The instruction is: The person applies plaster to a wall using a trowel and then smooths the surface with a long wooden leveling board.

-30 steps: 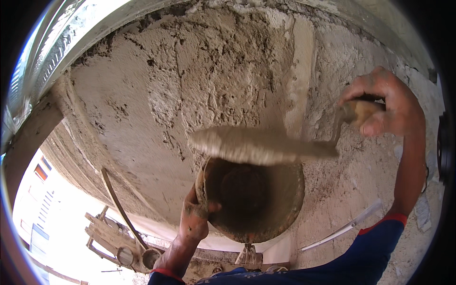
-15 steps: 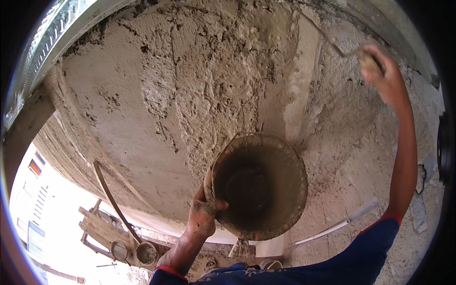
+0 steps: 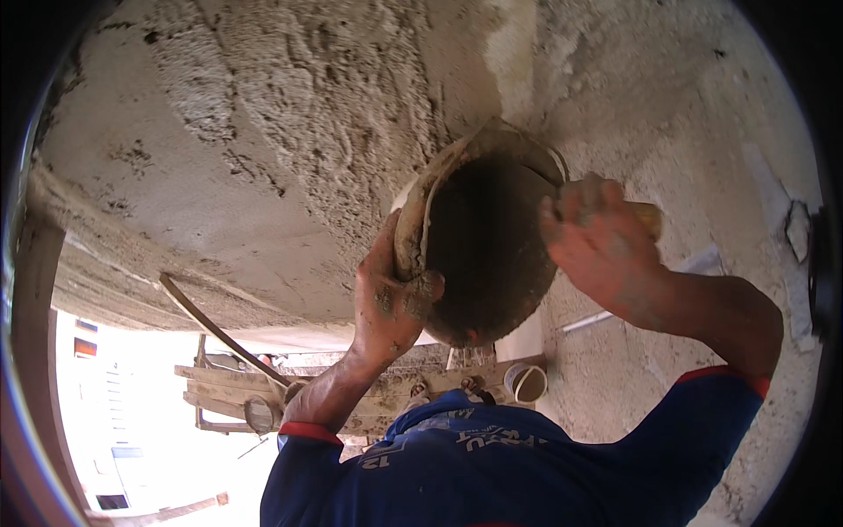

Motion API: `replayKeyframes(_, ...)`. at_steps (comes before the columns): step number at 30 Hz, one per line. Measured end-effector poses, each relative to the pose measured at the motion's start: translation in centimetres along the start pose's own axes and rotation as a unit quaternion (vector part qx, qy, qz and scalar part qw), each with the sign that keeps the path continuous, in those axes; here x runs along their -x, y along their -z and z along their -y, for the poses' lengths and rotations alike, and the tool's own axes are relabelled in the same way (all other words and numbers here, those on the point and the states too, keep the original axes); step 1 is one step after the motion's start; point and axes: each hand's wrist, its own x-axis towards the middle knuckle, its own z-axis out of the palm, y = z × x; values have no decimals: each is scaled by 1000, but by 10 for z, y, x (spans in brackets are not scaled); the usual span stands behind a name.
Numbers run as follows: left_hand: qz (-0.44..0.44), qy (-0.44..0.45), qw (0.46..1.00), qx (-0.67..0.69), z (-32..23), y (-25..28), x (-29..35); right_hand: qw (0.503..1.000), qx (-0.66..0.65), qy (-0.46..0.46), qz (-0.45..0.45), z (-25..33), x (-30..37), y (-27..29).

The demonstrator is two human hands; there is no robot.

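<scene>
A mortar-caked bucket [image 3: 492, 303] is tilted in front of me, its mouth facing me and its inside dark. My left hand [image 3: 391, 303] grips its left rim, the thumb hooked over the edge, with mortar smeared on the skin. At the bucket's right rim my right hand [image 3: 606, 246] is closed around a trowel, whose wooden handle [image 3: 648, 220] sticks out behind the fist. The trowel's blade does not show; hand and bucket seem to hide it. Beyond the bucket is a wall [image 3: 334, 105] with rough, wet mortar beside smoother patches.
Below are wooden scaffold planks [image 3: 224, 386] with my feet on them. A small pale bucket [image 3: 525, 384] and a round container [image 3: 260, 413] stand there. A long wooden stick [image 3: 219, 332] leans at left, near an upright post [image 3: 37, 290]. A white strip [image 3: 587, 322] lies along the right side.
My right hand has come down from the upper right wall to the bucket's rim with the trowel. The bucket is raised slightly and tilted differently; the view has shifted downward.
</scene>
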Motion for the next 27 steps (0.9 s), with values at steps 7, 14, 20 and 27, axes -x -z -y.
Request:
replayKeyframes(7, -11, -59, 992, -112, 26, -6, 21, 982, -180, -45, 21, 26, 1, -64)
replayKeyframes(14, -14, -65, 975, -210, 6, -4, 37, 832, -554, -30, 17, 79, 5, -123)
replayKeyframes(20, -89, -27, 976, -195, 4, 22, 46, 745, -664, -25, -60, 87, -13, -96)
replayKeyframes(27, -178, 6, 973, 147, -17, 65, 67, 821, -569, 47, 1, -12, -30, 27)
